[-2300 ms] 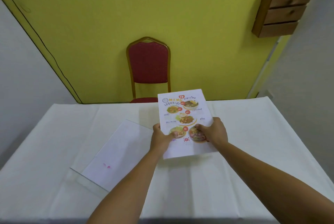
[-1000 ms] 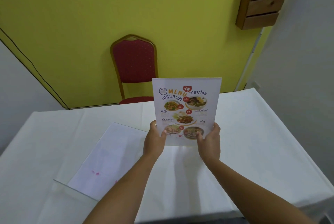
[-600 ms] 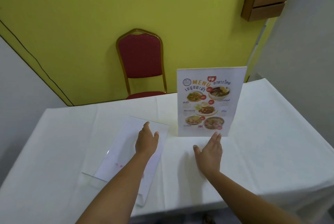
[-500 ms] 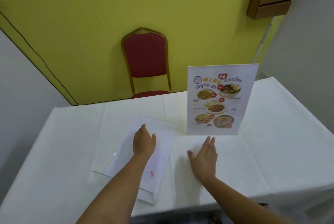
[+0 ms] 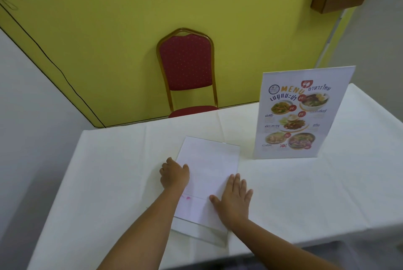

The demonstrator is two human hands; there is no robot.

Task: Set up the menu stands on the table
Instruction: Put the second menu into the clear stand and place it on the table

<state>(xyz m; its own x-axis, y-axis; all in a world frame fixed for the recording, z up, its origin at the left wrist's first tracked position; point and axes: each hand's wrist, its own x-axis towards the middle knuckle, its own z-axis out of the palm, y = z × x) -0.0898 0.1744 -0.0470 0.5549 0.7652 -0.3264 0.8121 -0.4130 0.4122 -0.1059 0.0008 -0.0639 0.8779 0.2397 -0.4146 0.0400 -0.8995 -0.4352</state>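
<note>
Second menu stand [image 5: 207, 173] lying flat, blank side up, on the white-clothed bench [image 5: 109, 182]. Left hand [image 5: 174, 174] curled over its left edge, grip narrow on that edge. Right hand [image 5: 234, 196] pressed flat on its lower right corner, fingers spread. Just right of it, beyond the right hand, first menu stand [image 5: 301, 114] upright, printed face toward the camera.

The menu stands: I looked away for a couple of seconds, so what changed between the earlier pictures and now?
The printed menu stand was held in both hands, then stood upright on the right of the table and let go. Both hands moved to the second stand, lying flat: the left hand at its left edge, the right hand flat on its near right part. That stand was turned squarer but remains flat. The chair stayed.
</note>
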